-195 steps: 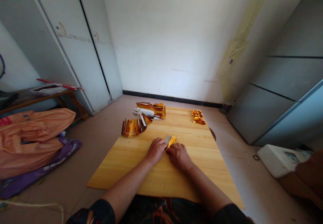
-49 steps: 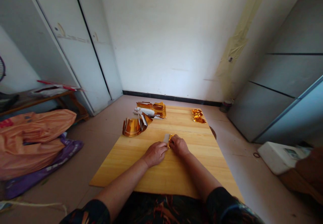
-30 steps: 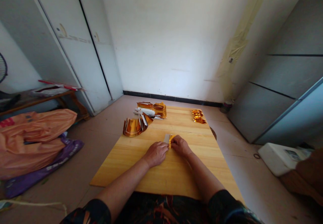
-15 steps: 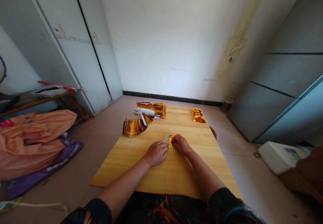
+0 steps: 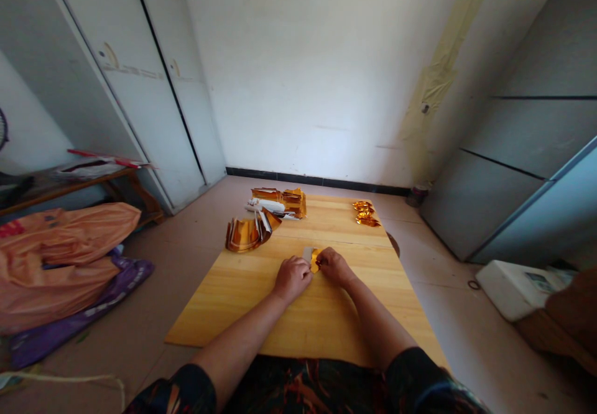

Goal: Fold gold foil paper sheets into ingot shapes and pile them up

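Between my hands, on the wooden table [image 5: 275,333], is a small piece of gold foil paper [image 5: 314,258] with a pale grey side showing at its left. My left hand [image 5: 293,277] is closed at the lower left edge of the paper, its fingertips on it. My right hand [image 5: 334,266] pinches the paper's right side, with the fingers curled. Part of the paper is hidden under the fingers. Farther back at the left lie a curved stack of gold foil sheets [image 5: 245,235] and another bundle of foil sheets [image 5: 295,202].
Several folded gold foil pieces [image 5: 364,214] sit at the table's far right corner. An orange and purple bag [image 5: 69,265] lies on the floor at the left. A white box [image 5: 510,289] stands at the right, below the grey refrigerator [image 5: 504,165].
My left hand has shifted slightly at the paper and its wrist has turned, with the forearm moving a little right. My right hand stays nearly in place on the foil paper.
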The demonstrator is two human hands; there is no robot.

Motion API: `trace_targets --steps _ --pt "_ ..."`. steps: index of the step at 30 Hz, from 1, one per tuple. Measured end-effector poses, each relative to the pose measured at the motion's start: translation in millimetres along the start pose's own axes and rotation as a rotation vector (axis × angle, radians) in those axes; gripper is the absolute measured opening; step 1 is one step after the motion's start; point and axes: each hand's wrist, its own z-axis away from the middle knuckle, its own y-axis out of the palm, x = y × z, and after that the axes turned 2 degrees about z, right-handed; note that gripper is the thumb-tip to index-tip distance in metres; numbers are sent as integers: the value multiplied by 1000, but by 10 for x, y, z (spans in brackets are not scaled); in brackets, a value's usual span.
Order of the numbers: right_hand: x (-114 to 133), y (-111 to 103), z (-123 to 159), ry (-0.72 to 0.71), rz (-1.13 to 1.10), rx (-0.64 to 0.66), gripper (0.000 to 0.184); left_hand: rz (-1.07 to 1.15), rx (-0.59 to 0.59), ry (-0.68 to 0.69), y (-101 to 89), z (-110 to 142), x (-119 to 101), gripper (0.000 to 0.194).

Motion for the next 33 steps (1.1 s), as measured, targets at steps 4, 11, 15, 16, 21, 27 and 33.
trace_targets --steps 4,11,15,16,21,27,33 --pt "-2 10 -8 15 12 8 23 47 -11 -85 32 -36 7 12" --pt "16 -8 -9 24 7 33 23 161 40 -78 20 -60 105 14" --pt "26 -17 -15 37 16 46 22 186 41 -55 37 -58 146 16" --pt "29 -16 -14 45 19 48 21 186 37 -53 44 -59 152 16" --pt "70 18 17 52 69 41 11 173 25 -44 49 -65 152 16" --pt "160 44 56 33 150 6 17 142 34 -53 29 -77 131 16" --pt "208 4 18 134 145 43 18 132 34 -38 29 -80 139 16"
